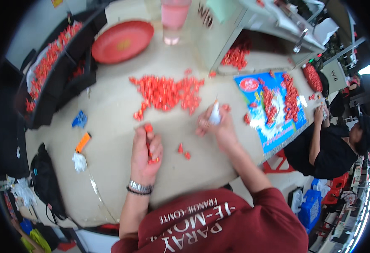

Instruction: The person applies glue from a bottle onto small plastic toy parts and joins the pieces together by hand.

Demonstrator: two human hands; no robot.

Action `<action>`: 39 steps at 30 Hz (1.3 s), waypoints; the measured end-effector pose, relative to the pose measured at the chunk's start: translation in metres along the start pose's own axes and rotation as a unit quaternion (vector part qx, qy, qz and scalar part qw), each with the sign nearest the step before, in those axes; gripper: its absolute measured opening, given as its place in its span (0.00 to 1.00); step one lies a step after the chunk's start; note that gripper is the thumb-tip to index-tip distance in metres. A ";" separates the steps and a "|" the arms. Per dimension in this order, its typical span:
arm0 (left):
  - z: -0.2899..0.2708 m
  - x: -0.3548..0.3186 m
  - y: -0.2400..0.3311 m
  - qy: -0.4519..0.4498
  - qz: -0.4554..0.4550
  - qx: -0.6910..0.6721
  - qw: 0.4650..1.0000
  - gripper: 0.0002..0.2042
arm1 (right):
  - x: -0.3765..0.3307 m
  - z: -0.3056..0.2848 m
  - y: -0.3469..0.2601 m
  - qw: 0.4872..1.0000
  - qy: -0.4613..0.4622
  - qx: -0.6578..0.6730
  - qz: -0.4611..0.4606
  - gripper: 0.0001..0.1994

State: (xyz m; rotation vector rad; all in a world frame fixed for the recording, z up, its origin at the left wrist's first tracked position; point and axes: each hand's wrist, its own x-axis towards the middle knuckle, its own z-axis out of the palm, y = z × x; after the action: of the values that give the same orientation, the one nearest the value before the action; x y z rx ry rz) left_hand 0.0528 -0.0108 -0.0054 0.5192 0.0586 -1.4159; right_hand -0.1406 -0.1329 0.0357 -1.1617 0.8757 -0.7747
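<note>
My left hand (pixel 142 157), with a watch on its wrist, is closed around several small red and gold pieces. One red piece (pixel 148 127) sticks up at the thumb and fingertip. To its right, my right hand (pixel 223 133) grips a small white squeeze bottle (pixel 215 114) with an orange collar and a thin tip pointing up and away. Beyond both hands spreads a pile of small red pieces (pixel 161 93) with gold marks. Two or three loose red pieces (pixel 181 148) lie on the table between my hands. The pieces' exact kind is too small to tell.
A red plate (pixel 123 41) and a pink cup (pixel 175 17) stand at the back. Black trays (pixel 62 80) of red pieces are at left, near an orange-handled tool (pixel 83 142). Right, a blue printed sheet (pixel 273 137) bears more pieces; beyond it a person (pixel 328 145) works.
</note>
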 end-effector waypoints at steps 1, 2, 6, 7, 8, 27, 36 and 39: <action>-0.005 0.000 0.001 -0.018 -0.002 0.000 1.000 0.13 | 0.000 0.000 0.006 1.000 0.001 0.003 0.002 0.08; -0.006 -0.003 0.002 -0.032 -0.003 0.001 0.999 0.13 | 0.001 0.001 0.012 1.000 0.004 -0.002 -0.006 0.08; 0.018 -0.011 0.002 0.000 0.034 -0.008 0.999 0.13 | 0.004 -0.010 0.017 0.999 0.012 -0.024 -0.033 0.06; 0.018 -0.011 0.003 -0.018 0.040 -0.016 0.999 0.12 | 0.002 -0.009 0.013 0.998 0.016 -0.025 -0.048 0.06; 0.017 -0.013 0.004 -0.032 0.044 -0.026 0.998 0.12 | -0.003 -0.004 0.006 0.996 -0.028 -0.078 -0.030 0.06; 0.016 -0.007 0.021 -0.058 0.079 -0.092 0.991 0.11 | -0.034 0.044 0.009 0.797 -0.183 -0.550 -0.171 0.12; 0.018 -0.005 0.019 -0.045 0.072 -0.090 0.992 0.10 | -0.011 0.029 0.020 0.873 -0.135 -0.404 -0.237 0.09; 0.017 -0.006 0.021 -0.043 0.070 -0.085 0.993 0.10 | -0.003 0.032 0.006 0.894 -0.139 -0.362 -0.226 0.09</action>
State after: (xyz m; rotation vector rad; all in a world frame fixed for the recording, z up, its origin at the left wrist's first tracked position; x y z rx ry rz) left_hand 0.0670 -0.0106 0.0178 0.3154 0.0704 -1.2817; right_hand -0.1132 -0.1148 0.0356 -2.1391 0.6631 -0.6305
